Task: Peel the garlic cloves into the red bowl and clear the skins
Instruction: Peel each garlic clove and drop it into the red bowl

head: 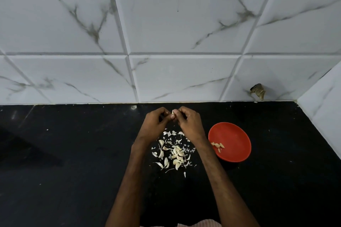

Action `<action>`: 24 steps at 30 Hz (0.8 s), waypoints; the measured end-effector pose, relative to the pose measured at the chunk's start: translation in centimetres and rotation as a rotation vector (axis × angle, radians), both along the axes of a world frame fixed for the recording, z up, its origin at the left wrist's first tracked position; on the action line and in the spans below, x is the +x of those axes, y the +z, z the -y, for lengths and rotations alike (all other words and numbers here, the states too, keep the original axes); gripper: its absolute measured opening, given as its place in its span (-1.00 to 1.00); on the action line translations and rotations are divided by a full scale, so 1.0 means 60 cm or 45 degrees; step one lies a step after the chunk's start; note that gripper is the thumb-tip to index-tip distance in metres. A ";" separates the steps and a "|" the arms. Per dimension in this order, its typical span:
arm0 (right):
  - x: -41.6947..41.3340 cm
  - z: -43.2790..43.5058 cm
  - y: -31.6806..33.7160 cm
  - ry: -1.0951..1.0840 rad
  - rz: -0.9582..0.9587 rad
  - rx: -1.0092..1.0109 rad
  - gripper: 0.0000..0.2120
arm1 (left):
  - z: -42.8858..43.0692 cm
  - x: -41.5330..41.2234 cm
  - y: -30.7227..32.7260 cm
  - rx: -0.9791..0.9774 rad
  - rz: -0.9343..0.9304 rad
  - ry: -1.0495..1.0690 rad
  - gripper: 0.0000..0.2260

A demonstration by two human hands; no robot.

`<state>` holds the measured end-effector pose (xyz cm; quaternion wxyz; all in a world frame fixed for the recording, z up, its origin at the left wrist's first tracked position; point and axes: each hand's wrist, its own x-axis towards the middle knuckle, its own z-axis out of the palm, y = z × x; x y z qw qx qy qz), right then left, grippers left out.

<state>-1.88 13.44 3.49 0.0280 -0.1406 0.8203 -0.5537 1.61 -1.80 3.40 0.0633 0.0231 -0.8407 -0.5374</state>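
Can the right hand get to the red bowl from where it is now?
Probably yes: the red bowl sits open just beside the right hand with bare counter between, though that hand is pinching a garlic clove with the left hand.

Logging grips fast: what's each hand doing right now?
Left hand: closed, pinching the garlic clove.
Right hand: closed, pinching the same clove.

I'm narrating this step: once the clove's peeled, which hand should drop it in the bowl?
Probably the right hand: the bowl sits just right of it, while the left hand would have to cross over. Both pinch the clove.
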 end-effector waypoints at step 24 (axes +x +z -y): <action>-0.003 -0.009 0.026 0.023 -0.254 -0.218 -0.84 | -0.004 0.010 0.026 0.428 -0.032 0.036 -0.72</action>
